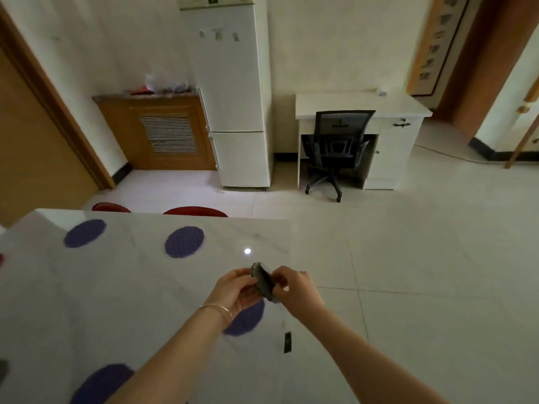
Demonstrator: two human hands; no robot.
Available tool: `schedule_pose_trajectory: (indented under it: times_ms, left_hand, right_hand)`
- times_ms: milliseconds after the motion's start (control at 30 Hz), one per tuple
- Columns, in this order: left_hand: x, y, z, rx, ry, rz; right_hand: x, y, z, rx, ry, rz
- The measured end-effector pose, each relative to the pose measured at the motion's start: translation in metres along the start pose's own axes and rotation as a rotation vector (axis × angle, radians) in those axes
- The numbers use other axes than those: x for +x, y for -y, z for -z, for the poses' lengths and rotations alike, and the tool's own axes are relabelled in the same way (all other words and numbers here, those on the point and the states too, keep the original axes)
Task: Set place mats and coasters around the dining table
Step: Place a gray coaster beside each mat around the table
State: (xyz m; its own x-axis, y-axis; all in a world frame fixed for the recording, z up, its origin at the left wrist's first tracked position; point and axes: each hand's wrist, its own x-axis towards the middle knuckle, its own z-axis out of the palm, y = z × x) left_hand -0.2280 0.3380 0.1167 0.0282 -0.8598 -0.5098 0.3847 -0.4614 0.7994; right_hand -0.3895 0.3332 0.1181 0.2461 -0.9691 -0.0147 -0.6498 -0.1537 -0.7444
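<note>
Both hands hold a small stack of grey coasters [264, 282] above the right end of the white marble dining table [131, 287]. My left hand [236, 290] cups the stack from the left, and my right hand [294, 290] pinches its right edge. Several round purple place mats lie on the table: one at the far left [85, 233], one at the far middle [184, 242], one under my left wrist [248, 319], partly hidden, and one at the near edge [102, 383].
Two red chair backs [194, 212] show past the table's far edge. A small dark object [287, 342] lies near the table's right edge. Beyond are a white fridge [230, 91], a wooden cabinet, and a white desk with a black office chair [335, 150]. Tiled floor lies to the right.
</note>
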Motion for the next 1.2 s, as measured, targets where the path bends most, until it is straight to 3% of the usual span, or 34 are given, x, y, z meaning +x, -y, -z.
schedule_pose_trajectory:
  times_ms: [300,533,833,1033,1200]
  left_hand:
    - [0.046,-0.005,-0.012,-0.057,-0.14,-0.054]
    - [0.134,-0.02,-0.005,-0.217,-0.183,-0.073]
    - [0.171,-0.033,0.021,-0.353,-0.464,-0.069]
    - [0.149,-0.044,0.028,-0.478,-0.74,-0.135]
    - [0.123,-0.013,0.01,-0.774,-0.976,-0.254]
  right_hand:
    - [0.069,-0.03,0.01,-0.045,0.104,0.101]
    - [0.173,-0.05,0.009,-0.134,0.188,0.152]
    - [0.278,-0.059,-0.022,-0.147,0.345,0.195]
    - [0.315,-0.052,-0.052,-0.168,0.538,0.362]
    - [0.327,-0.055,-0.057,-0.209,0.633,0.601]
